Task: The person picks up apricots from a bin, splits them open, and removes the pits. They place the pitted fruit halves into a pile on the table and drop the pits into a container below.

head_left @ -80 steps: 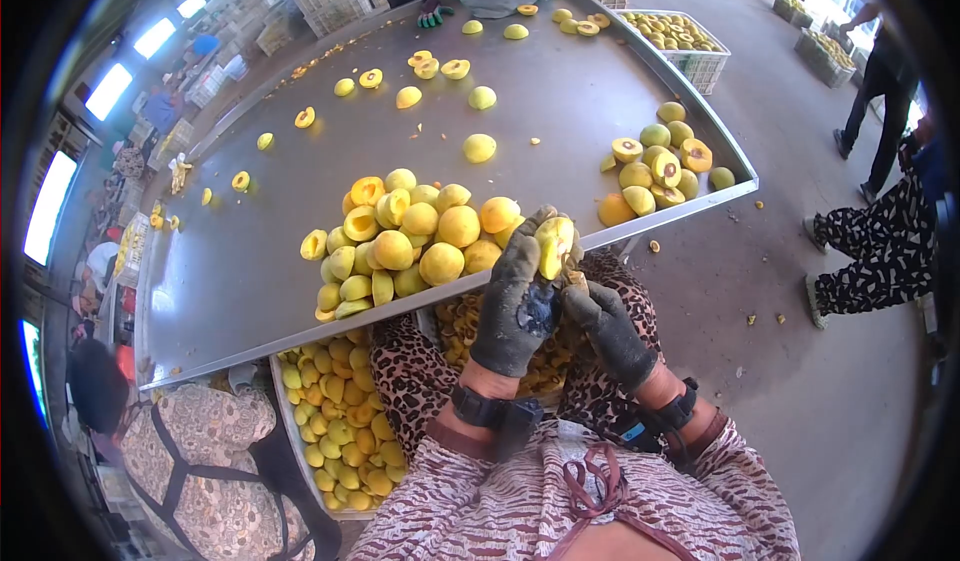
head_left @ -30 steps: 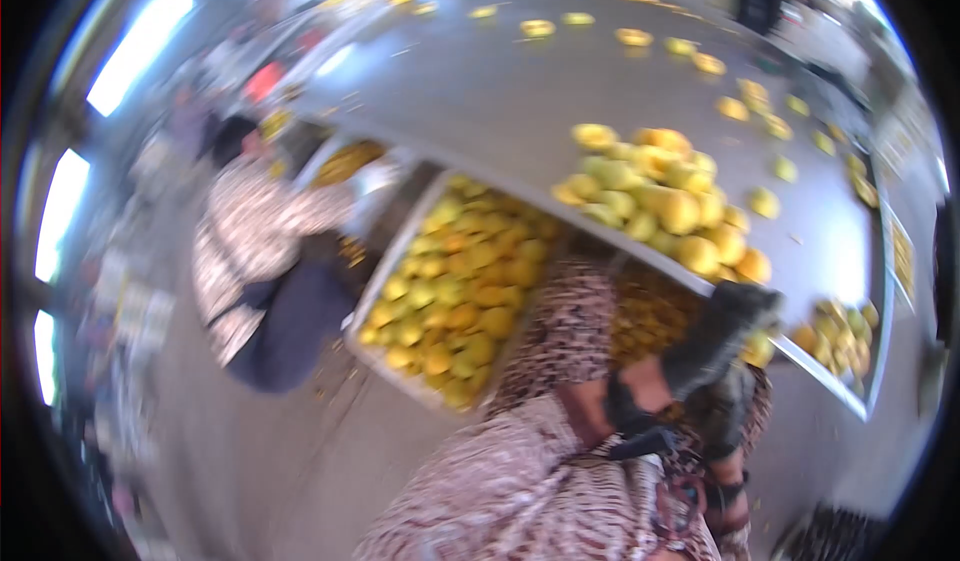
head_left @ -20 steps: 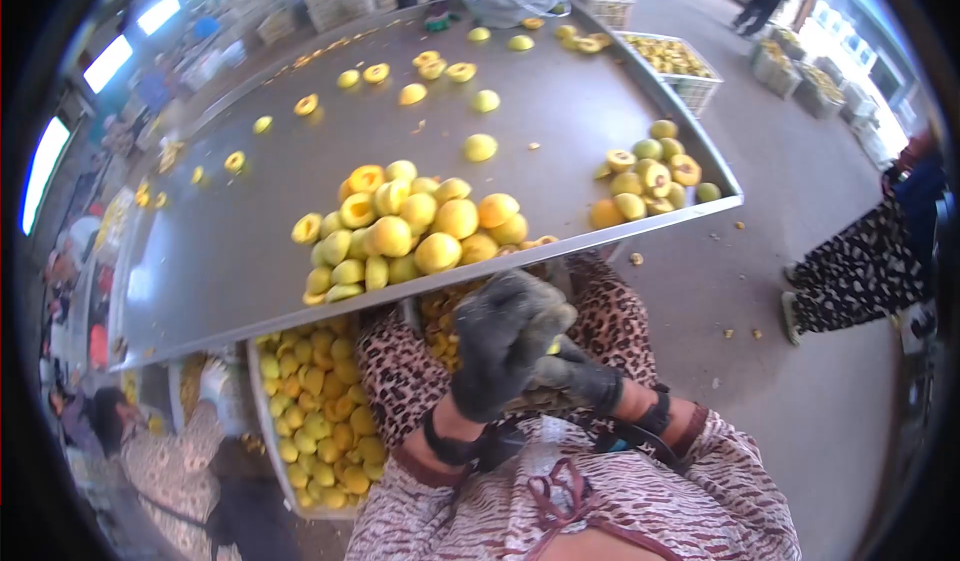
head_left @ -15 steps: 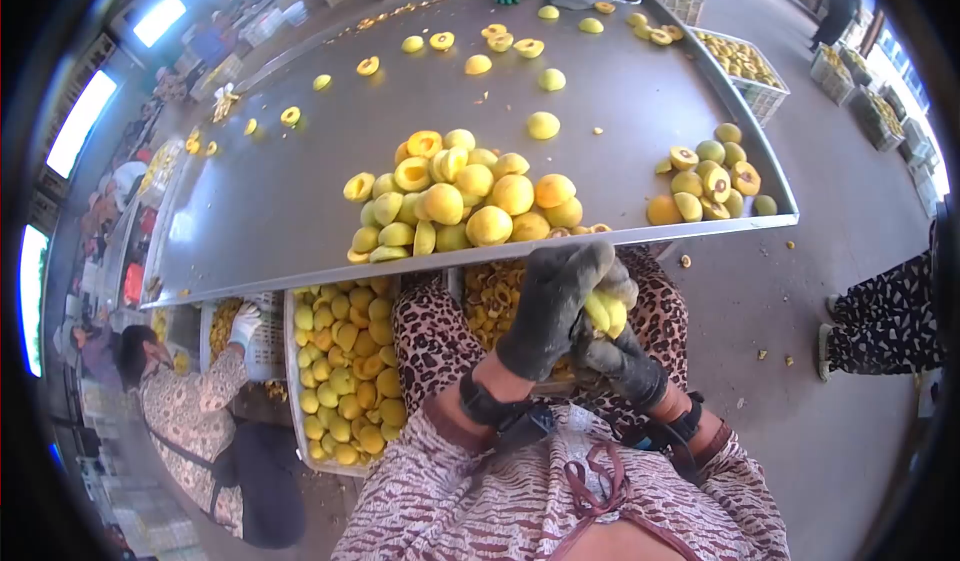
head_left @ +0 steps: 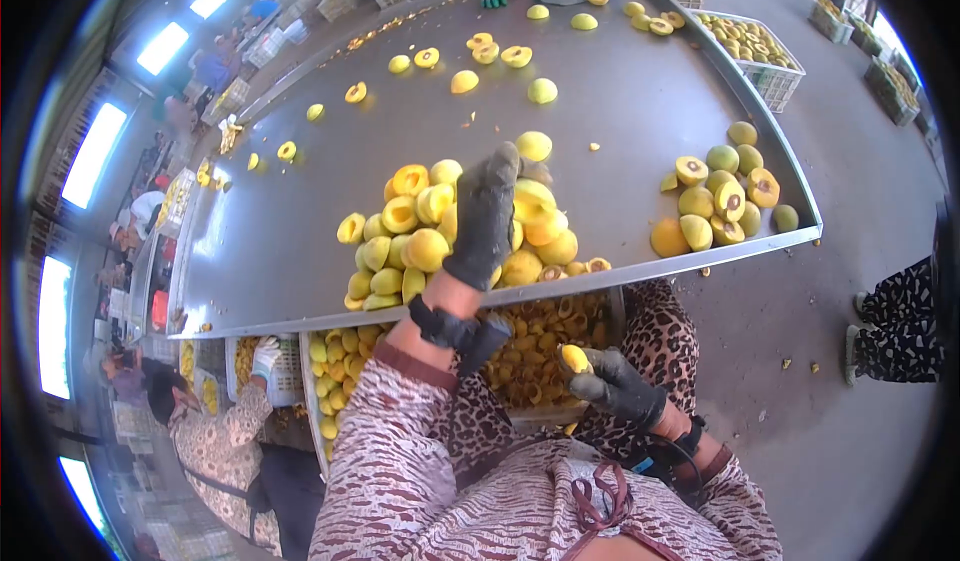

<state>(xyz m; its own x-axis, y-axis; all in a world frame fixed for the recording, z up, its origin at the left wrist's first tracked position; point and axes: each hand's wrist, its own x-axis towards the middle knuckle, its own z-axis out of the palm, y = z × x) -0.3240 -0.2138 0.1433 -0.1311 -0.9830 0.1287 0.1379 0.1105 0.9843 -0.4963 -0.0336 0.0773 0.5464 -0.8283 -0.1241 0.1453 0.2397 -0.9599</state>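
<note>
My left hand point(head_left: 485, 216), in a dark glove, reaches over the pile of yellow peaches point(head_left: 405, 216) at the table's near edge. Its fingers curl around a yellow peach half point(head_left: 535, 201) just above the pile; part of the grip is hidden. Lower right, above my thigh, my right hand point(head_left: 625, 389), gloved too, pinches a small yellow peach piece point(head_left: 576, 358) between thumb and fingers. Below the table edge, between my legs, a crate holds brownish-orange scraps point(head_left: 545, 346).
The metal table point(head_left: 270, 251) has a raised rim. Cut and whole peaches point(head_left: 728, 196) cluster at its right corner, with loose halves farther back. A crate of peaches point(head_left: 340, 361) stands at my left. A co-worker point(head_left: 225, 451) sits beyond it; another person's legs point(head_left: 900, 326) are at right.
My hands were together over my lap with yellow pieces between them. The left hand has moved up over the pile with a peach half; the right stays low with a piece. The view has shifted slightly.
</note>
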